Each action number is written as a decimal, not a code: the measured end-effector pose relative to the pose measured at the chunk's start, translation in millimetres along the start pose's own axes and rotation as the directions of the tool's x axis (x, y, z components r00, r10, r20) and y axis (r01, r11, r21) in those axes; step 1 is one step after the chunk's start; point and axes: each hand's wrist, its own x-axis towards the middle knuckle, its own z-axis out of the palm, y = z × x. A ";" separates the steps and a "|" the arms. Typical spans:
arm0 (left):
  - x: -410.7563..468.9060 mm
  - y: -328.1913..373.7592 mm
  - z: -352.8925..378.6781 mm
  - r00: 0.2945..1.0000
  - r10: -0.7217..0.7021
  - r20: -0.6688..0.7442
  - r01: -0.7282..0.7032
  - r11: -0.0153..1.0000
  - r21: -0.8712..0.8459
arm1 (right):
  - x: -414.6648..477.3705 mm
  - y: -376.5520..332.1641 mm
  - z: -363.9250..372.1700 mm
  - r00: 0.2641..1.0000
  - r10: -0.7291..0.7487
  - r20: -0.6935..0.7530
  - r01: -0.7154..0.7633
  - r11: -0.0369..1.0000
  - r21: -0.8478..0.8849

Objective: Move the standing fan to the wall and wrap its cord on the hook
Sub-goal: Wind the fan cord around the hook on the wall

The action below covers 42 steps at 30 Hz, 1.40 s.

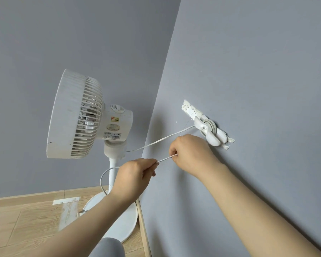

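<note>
The white standing fan [76,115] stands in the corner where two grey walls meet, its round base [122,219] on the wooden floor. A white hook [209,132] is stuck on the right wall, with several turns of the fan's white cord [163,139] coiled around it. One stretch of cord runs from the fan's neck up to the hook. My left hand [135,175] and my right hand [191,154] each pinch another stretch of cord, held taut between them just below and left of the hook. A loop of cord hangs down beside the fan's pole.
A wooden skirting board [144,227] runs along the foot of the right wall. A strip of pale tape [66,200] lies on the floor left of the fan's base. My grey-clad knee [107,247] shows at the bottom edge.
</note>
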 end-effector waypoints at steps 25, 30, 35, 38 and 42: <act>24.3 -12.2 -12.2 0.926 -0.364 0.104 0.376 0.917 -0.134 | 70.2 23.5 -61.0 0.986 0.021 0.165 -0.050 0.984 0.173; 28.4 -15.0 -5.4 0.925 -0.380 0.000 0.373 0.907 -0.193 | 75.3 30.2 -67.2 0.989 0.036 0.141 -0.059 0.985 0.164; 23.8 -14.2 -6.4 0.877 -0.477 -0.054 0.430 0.832 -0.351 | 83.1 38.2 -74.7 0.998 0.009 0.068 -0.003 0.996 -0.092; 24.2 -13.5 -7.2 0.871 -0.487 -0.061 0.426 0.812 -0.399 | 87.9 38.1 -71.5 0.994 0.056 0.096 -0.040 0.986 -0.160; 27.2 -7.3 -8.2 0.898 -0.440 -0.002 0.396 0.809 -0.434 | 91.9 37.4 -72.8 0.997 0.069 0.032 -0.060 0.973 -0.224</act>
